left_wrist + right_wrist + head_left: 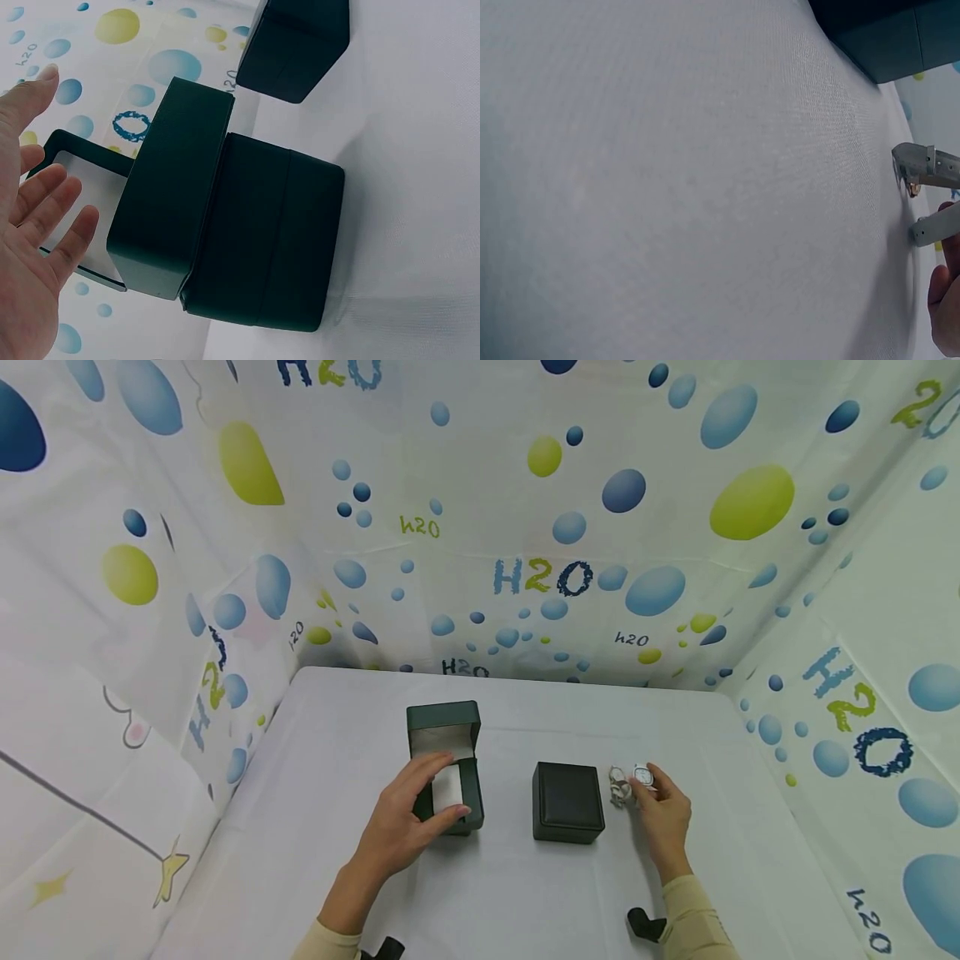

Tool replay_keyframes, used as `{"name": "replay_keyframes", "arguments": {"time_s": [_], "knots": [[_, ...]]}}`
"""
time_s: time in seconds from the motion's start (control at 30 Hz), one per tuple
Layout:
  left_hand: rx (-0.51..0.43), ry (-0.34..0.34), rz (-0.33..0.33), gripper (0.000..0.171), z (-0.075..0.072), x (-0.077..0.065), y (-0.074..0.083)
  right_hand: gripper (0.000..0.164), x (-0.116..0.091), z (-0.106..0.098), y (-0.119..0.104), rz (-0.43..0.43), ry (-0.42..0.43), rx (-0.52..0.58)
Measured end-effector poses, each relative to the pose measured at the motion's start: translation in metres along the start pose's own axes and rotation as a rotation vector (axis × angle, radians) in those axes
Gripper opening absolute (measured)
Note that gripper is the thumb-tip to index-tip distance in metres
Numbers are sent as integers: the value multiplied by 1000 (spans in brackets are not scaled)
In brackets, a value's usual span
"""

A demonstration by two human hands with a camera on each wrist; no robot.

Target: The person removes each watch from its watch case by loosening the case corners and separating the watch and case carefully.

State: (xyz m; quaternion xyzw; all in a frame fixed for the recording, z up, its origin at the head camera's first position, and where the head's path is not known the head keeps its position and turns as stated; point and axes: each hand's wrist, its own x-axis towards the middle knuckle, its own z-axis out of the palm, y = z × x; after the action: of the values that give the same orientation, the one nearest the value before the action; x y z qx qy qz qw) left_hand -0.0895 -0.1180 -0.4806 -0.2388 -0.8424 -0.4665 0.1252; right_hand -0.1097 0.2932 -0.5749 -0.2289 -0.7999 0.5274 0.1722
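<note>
An opened dark green watch box (474, 793) stands on the table, lid raised, with a white cushion (447, 789) inside. My left hand (405, 818) is over it, fingers spread and loosely bent above the cushion, thumb by the box's right side. In the left wrist view the same hand (37, 217) shows an open palm beside the green box (262, 232). My right hand (663, 814) pinches a silver watch (643, 776) with a white dial. Just left of it lies another silver metal watch (618, 787). The right wrist view catches only the fingers (949, 300) and metal bands (930, 165) at its edge.
A closed dark watch box (568, 802) sits between the hands, right of the opened one. The white-covered table (517, 893) is bounded at the back and sides by a curtain (480, 510) printed with bubbles. Black pieces (645, 925) show by both sleeves.
</note>
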Motion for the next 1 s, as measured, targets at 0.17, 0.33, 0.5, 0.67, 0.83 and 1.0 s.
{"name": "replay_keyframes", "arguments": {"time_s": [0.17,0.33,0.5,0.67,0.83,1.0], "knots": [[-7,6,8,68,0,0,-1,47,2,0,0,3,2,20],[-4,8,11,69,0,-1,-2,46,3,1,3,14,9,36],[-2,9,8,69,0,-1,-2,46,5,-1,7,24,25,15],[1,5,-2,69,0,0,-1,47,5,-4,7,46,0,-44],[1,-2,-7,68,0,0,-1,45,7,-6,9,60,-4,-87],[1,-1,2,69,1,1,-1,39,10,-5,14,44,8,-128]]}}
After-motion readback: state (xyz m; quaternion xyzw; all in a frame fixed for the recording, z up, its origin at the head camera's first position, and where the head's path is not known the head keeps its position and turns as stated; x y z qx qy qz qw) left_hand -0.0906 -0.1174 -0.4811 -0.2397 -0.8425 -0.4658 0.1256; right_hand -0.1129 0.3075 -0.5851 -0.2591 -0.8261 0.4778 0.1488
